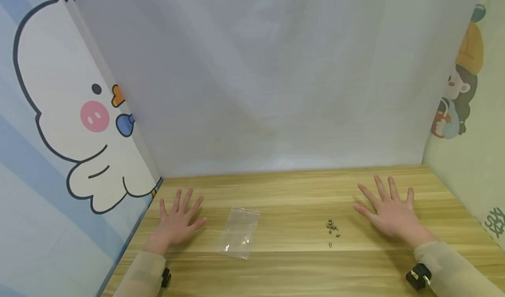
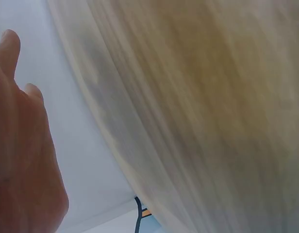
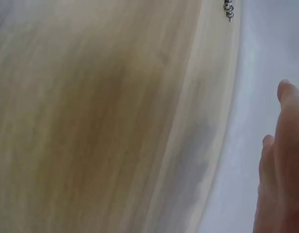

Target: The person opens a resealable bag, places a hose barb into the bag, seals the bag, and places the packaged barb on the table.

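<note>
Left hand [image 1: 176, 224] spread wide, palm toward the bench [image 1: 292, 270], fingers pointing away from the person, released and holding nothing. Right hand [image 1: 394, 216] likewise splayed and released. Cannot tell whether either palm is resting on the wood or raised just above. Behind each hand, a pale sleeve, with a small black device [image 1: 419, 276] at the wrist.

Just beside the left thumb, apart from it, a clear plastic bag [image 1: 240, 233] lying flat, ridged strip along its far end, bright glints toward the near end. Near the right thumb, on its inner side, a loose cluster of tiny metal pieces [image 1: 332, 227], with a single piece lying nearer the person. Between bag and pieces, a broad stretch of wood grain; more of it running toward the near side.

Far edge of the bench straight, meeting a grey curtain [image 1: 268, 78] beyond both sets of fingertips. Left edge slanting along a blue wall with a large white cartoon bird [image 1: 59, 91], close to the left hand; right edge farther from its hand, beside a pale green wall [image 1: 473, 174]. Low on that wall, dark scrawled lettering [image 1: 495, 222], too unclear to read.
</note>
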Motion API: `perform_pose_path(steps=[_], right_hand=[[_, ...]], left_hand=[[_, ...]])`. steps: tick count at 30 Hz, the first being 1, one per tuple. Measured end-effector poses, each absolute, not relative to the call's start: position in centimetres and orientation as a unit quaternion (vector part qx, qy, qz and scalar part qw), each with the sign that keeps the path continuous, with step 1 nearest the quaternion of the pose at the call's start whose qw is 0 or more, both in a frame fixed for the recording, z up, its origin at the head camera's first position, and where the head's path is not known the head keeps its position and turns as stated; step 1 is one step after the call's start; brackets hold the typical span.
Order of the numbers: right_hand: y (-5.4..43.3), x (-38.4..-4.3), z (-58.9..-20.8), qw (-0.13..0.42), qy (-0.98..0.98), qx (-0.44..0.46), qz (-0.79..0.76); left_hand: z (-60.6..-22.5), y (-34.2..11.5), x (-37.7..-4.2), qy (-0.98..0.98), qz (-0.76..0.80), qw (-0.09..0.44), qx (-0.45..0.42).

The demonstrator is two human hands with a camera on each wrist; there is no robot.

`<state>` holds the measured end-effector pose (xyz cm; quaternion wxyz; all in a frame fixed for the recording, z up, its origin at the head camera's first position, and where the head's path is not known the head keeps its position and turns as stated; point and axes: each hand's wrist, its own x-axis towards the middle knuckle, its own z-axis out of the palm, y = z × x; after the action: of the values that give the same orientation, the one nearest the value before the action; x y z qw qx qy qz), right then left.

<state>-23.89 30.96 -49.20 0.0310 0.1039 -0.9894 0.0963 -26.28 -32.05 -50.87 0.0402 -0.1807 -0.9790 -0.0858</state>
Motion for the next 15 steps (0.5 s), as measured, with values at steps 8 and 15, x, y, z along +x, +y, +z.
perform_pose_path(steps=[8,15], right_hand=[[30.4,-24.0,-48.7,0.054,-0.984,0.101,0.14],[28.9,-23.7,-48.0,0.08,-0.963,0.091,0.24]], left_hand=[[-49.5,-29.8,-25.8,-0.971,-0.118,0.046,-0.203],[-48.5,-26.1,-25.4,-0.957,-0.201,0.02,-0.206]])
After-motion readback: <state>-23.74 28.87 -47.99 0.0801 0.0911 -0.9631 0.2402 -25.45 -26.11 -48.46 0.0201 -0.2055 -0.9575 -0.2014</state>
